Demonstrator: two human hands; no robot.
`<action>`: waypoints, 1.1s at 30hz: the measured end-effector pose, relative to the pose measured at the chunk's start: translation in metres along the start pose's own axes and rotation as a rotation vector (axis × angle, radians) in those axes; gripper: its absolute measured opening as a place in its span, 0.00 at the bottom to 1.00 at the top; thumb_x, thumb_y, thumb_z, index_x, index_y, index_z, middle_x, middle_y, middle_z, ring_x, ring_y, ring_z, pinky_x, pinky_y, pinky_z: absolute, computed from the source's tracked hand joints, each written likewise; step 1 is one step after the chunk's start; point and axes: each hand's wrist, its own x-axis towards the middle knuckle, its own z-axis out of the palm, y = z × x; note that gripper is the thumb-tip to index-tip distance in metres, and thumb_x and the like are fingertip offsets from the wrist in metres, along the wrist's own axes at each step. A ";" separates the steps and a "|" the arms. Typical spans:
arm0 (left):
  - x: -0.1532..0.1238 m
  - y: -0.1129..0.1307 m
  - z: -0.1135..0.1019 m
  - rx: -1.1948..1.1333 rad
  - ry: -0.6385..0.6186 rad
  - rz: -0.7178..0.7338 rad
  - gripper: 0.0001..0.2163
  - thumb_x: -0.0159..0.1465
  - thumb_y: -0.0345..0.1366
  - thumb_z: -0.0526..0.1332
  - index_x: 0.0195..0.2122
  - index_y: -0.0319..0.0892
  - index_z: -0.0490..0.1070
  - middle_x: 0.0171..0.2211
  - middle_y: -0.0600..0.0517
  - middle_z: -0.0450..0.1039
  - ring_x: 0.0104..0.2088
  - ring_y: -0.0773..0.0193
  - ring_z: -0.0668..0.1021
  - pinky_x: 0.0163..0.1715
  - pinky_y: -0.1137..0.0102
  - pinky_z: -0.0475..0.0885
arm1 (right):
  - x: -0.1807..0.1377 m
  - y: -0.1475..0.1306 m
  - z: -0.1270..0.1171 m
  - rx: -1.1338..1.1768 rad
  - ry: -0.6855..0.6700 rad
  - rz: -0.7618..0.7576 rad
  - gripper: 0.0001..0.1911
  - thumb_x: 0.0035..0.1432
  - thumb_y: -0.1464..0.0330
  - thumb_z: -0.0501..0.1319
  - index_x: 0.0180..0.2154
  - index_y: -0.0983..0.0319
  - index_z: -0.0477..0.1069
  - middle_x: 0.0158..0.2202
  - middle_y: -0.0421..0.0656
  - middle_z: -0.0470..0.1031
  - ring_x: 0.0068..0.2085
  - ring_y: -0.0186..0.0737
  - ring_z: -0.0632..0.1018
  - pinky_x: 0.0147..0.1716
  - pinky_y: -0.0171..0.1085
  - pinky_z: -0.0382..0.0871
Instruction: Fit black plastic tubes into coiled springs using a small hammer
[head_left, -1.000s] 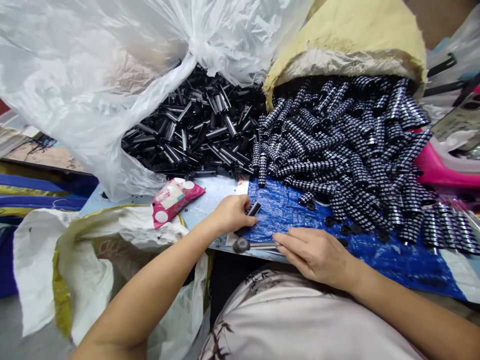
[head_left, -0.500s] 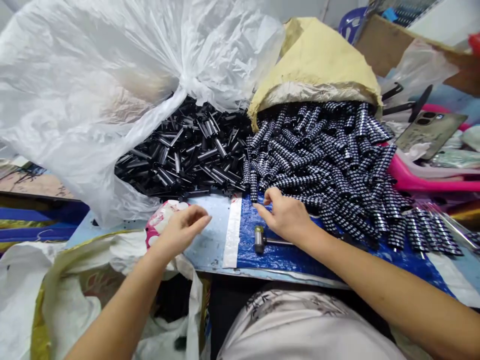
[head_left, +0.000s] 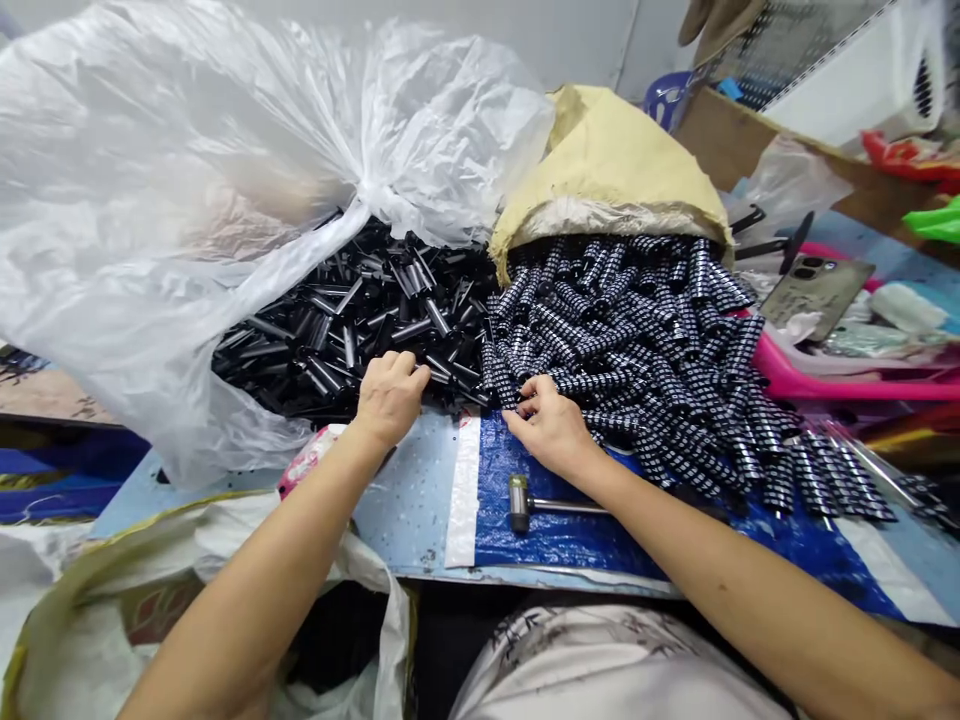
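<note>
My left hand (head_left: 391,395) reaches to the front edge of a heap of short black plastic tubes (head_left: 349,345). Its fingers curl down into the heap, and what they hold is hidden. My right hand (head_left: 551,428) is at the left front of a pile of black tubes with white checks (head_left: 600,330). Thumb and fingers close on the near end of one checkered tube (head_left: 498,372). Just below my right hand, a small hammer (head_left: 519,503) lies on a blue plastic sheet (head_left: 495,545), its metal handle pointing right.
A large clear plastic bag (head_left: 150,200) spreads behind the black heap. A yellow sack (head_left: 615,165) opens over the checkered pile. A pink basket (head_left: 810,380) and a phone (head_left: 821,290) are at the right. An open white sack (head_left: 97,590) stands below the table's left edge.
My left hand has moved forward and right, from over the table onto the black heap. My right hand has closed in on the end of a checkered tube. The view has shifted slightly.
</note>
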 end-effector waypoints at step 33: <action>-0.060 0.203 -0.037 -1.703 0.006 -0.620 0.11 0.55 0.39 0.73 0.35 0.40 0.77 0.29 0.55 0.74 0.29 0.68 0.72 0.31 0.74 0.68 | -0.073 -0.008 -0.049 1.241 -0.069 0.245 0.29 0.62 0.43 0.58 0.50 0.58 0.73 0.53 0.47 0.76 0.52 0.46 0.77 0.51 0.43 0.74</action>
